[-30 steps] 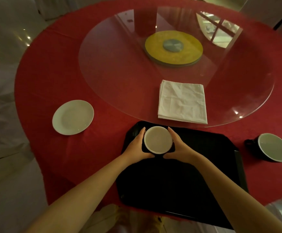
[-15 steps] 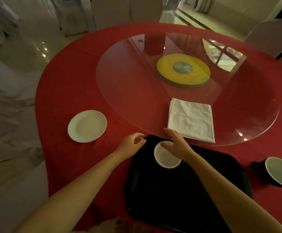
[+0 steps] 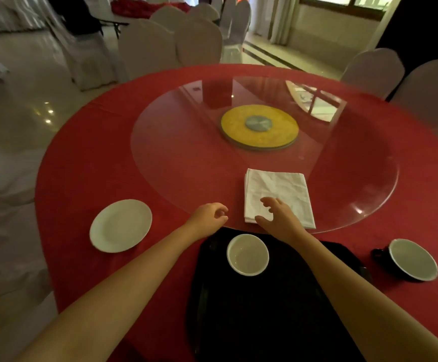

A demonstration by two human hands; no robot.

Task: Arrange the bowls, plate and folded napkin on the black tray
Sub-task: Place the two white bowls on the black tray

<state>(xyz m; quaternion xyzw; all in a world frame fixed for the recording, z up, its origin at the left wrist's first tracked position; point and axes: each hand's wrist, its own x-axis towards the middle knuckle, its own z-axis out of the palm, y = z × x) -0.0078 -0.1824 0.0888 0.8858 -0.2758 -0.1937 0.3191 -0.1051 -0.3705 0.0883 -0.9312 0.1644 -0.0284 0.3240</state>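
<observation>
Tray [image 3: 278, 309] lower centre, white bowl [image 3: 247, 254] set at its far edge, leaving room. Dark bowl [image 3: 412, 259] lower right, plate [image 3: 120, 225] left, both off-tray on tabletop [image 3: 82, 165]. Right hand [image 3: 278, 214] spread over napkin [image 3: 278, 190], likely next pickup; left hand [image 3: 208, 216] loosely curled, empty.

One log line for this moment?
white bowl: on black tray | right hand: open over folded napkin | left hand: empty | plate: off tray

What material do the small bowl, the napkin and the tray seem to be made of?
Small bowl: likely glazed white ceramic, with a smooth, faintly shiny rim. Napkin: white woven cloth, with creases and layered folded edges. Tray: probably black plastic, mostly matte; too dark to be sure.
</observation>
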